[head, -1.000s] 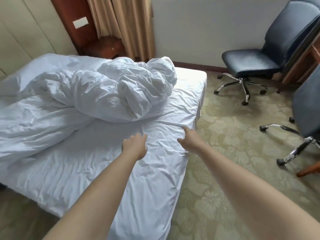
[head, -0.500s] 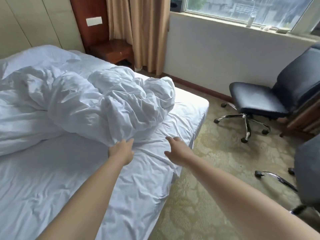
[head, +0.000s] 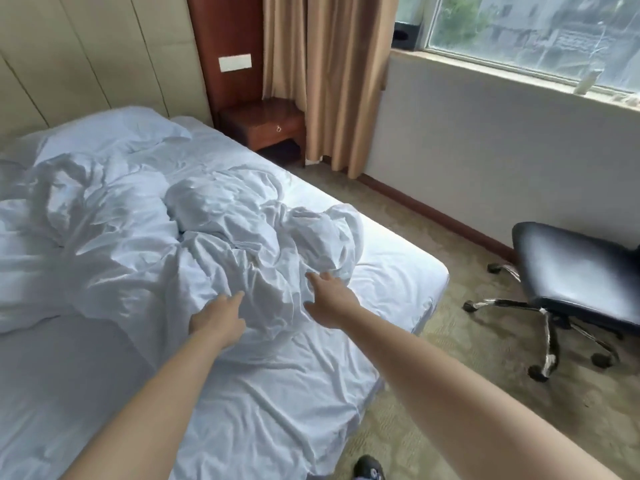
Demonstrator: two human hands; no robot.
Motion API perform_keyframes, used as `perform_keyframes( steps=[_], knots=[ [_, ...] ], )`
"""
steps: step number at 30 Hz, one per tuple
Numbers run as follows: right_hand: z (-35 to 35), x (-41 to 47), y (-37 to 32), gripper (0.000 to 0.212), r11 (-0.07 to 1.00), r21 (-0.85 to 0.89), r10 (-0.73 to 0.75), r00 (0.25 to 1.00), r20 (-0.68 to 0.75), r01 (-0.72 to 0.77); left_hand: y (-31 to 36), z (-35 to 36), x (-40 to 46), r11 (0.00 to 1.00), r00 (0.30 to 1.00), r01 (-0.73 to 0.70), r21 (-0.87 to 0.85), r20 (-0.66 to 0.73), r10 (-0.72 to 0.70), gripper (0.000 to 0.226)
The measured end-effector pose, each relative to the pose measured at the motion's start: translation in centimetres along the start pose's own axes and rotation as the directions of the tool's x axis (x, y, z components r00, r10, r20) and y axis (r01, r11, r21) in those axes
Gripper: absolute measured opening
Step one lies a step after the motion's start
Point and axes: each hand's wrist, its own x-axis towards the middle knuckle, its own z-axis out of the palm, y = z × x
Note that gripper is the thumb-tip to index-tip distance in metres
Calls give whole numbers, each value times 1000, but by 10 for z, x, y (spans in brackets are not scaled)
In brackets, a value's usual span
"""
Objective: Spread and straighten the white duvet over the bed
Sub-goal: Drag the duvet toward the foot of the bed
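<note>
The white duvet (head: 180, 237) lies crumpled in a heap across the middle of the bed (head: 398, 282), over a wrinkled white sheet. A white pillow (head: 110, 133) sits at the head end. My left hand (head: 218, 317) reaches to the near edge of the heap, fingers extended and touching the fabric. My right hand (head: 327, 296) stretches forward with straight fingers, its tips against the duvet's bulging near-right fold. Neither hand grips cloth.
A wooden nightstand (head: 263, 124) stands beside the bed's head, by beige curtains (head: 322, 74). A black swivel chair (head: 571, 271) sits on the patterned carpet to the right, under the window. My shoe (head: 369, 468) shows at the bottom edge.
Both hands have moved forward from the bare sheet up to the duvet heap. The view has lifted and come closer to the bed.
</note>
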Motion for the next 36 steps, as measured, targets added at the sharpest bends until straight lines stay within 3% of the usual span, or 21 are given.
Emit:
perform_keyframes(
  steps=[5,11,14,16,20,21,23,25,29,32,33,36],
  knots=[
    [-26,94,10,60,973,-100,-205,979,23,206,23,-17,35,973,981,189,-129,-21,-193,61],
    [7,141,-26,82,869,-200,-387,873,295,453,0,-3,52,922,951,309,-235,80,-298,65],
    [48,149,-33,103,827,-281,-346,835,427,486,-17,14,66,938,951,295,-181,156,-268,81],
    [73,157,-31,113,755,-417,-301,832,466,506,-23,28,78,933,950,306,-191,120,-287,83],
    [103,176,-32,103,633,-588,-211,843,495,503,-28,51,88,896,930,353,-270,-3,-367,79],
    [110,180,-36,98,617,-594,-277,849,450,516,-30,56,89,899,926,359,-252,-25,-377,81],
    [115,187,-49,78,623,-544,-373,825,425,562,-32,65,89,911,920,372,-176,-60,-388,88],
    [107,195,-64,43,705,-360,-444,776,449,611,-34,71,87,902,903,413,-130,-74,-424,95],
    [67,218,-90,42,875,70,-464,788,404,479,-34,58,89,816,813,557,-157,-98,-574,95],
    [-5,243,-107,34,843,333,-511,822,253,422,-22,15,99,703,682,674,-225,-175,-710,104],
    [-36,256,-109,30,815,417,-511,839,188,403,-13,-6,106,680,625,687,-255,-270,-733,97],
    [-130,305,-88,18,727,569,-454,891,-21,384,33,-96,141,688,496,633,-355,-496,-713,43]
  ],
)
